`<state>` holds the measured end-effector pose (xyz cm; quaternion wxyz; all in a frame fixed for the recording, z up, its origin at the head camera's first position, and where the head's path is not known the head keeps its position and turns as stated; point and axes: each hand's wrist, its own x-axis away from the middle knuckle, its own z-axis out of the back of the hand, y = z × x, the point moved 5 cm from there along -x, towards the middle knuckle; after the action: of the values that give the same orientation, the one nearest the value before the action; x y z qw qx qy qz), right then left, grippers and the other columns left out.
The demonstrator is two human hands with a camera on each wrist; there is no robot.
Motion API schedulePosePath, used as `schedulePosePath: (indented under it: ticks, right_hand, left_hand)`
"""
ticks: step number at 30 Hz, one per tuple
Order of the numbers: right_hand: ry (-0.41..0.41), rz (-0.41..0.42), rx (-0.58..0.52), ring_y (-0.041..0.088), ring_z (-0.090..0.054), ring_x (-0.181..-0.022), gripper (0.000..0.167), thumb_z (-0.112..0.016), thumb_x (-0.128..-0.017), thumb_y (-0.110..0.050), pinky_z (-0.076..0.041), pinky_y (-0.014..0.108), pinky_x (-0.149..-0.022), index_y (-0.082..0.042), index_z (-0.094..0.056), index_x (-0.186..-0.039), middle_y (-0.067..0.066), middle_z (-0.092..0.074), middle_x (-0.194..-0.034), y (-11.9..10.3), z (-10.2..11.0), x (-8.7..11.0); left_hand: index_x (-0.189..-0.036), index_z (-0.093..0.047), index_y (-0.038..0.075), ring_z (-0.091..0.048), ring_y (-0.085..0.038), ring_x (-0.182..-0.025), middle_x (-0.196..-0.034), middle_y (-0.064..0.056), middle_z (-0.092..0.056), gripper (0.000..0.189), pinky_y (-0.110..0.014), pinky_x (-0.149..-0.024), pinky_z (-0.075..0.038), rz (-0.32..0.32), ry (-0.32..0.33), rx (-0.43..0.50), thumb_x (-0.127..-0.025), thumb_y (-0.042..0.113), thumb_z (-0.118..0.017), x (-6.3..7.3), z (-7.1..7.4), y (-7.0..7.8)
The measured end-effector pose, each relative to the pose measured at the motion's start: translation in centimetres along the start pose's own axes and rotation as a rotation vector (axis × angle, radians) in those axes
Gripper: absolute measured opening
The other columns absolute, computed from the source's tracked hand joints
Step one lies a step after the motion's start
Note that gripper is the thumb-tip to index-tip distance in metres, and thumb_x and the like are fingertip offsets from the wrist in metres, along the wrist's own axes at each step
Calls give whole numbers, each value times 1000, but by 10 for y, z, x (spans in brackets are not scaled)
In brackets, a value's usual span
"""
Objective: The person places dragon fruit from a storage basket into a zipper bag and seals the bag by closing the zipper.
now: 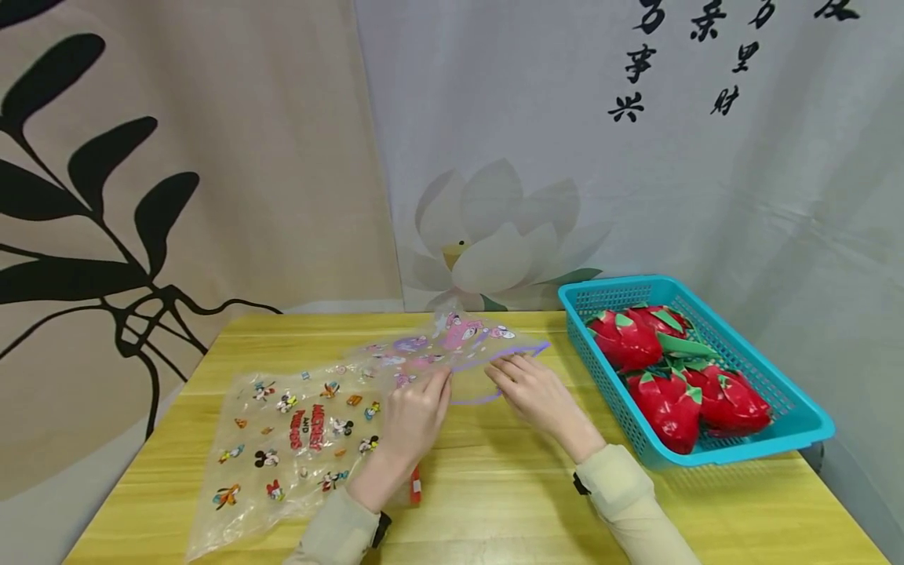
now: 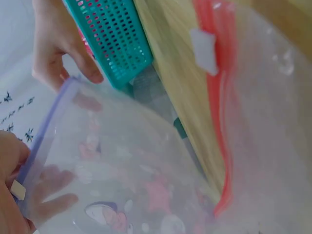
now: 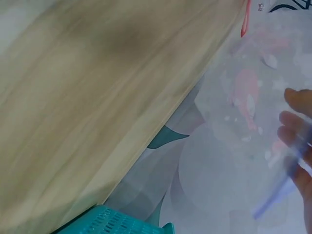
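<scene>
Both hands are at a clear zip bag [image 1: 462, 333] printed with pink cartoon figures, raised over the table with its purple-edged mouth parted toward me. My left hand [image 1: 417, 408] pinches the left part of the rim. In the left wrist view its fingers sit beside the white slider [image 2: 18, 189], and fingertips show through the film. My right hand [image 1: 533, 396] is bent at the right part of the mouth; in the left wrist view its thumb and finger meet the purple zip's end. Below and left lies a second clear bag [image 1: 282, 439] with a cartoon mouse print and red zip [image 2: 219, 107].
A turquoise basket [image 1: 600, 392] at the table's right holds several shiny red, dragon-fruit-shaped things [image 1: 727, 400] with green leaf-like tips. The wooden table [image 1: 494, 510] backs onto a printed curtain [image 1: 282, 157].
</scene>
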<state>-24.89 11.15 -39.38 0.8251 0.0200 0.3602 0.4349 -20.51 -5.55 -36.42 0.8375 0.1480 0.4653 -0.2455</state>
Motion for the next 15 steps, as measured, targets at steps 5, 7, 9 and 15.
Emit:
schedulePosePath:
  ticks: [5,7,9,15]
  right_hand:
    - [-75,1,28,22,-69,-98,35,-79,-76,-16,-57,34,-82,-12,-69,-109,4,-73,-105,-1,-4,-3]
    - [-93,12,38,20,-70,-93,29,-77,-77,-17,-58,32,-79,-14,-71,-104,2,-74,-100,-3,-4,-4]
    - [-105,32,51,17,-70,-85,20,-76,-77,-17,-58,30,-75,-15,-72,-97,-1,-75,-92,-7,-5,-6]
    - [-159,85,71,9,-60,-60,11,-73,-75,-11,-46,22,-50,-21,-67,-76,-12,-67,-68,-19,-4,-9]
  left_hand:
    - [-95,-70,-1,-51,-9,-38,-64,-7,-69,21,-9,-35,-33,6,62,58,-74,0,-75,-7,6,-5]
    - [-97,-69,-3,-62,-15,-48,-71,-11,-71,22,-14,-41,-47,21,85,85,-75,-1,-73,-10,8,-8]
    - [-97,-69,-4,-70,-23,-62,-81,-16,-73,21,-22,-49,-56,44,113,98,-76,-2,-72,-13,10,-11]
    - [-95,-70,-6,-72,-29,-68,-85,-20,-73,18,-28,-52,-57,108,225,89,-77,-4,-71,-25,15,-20]
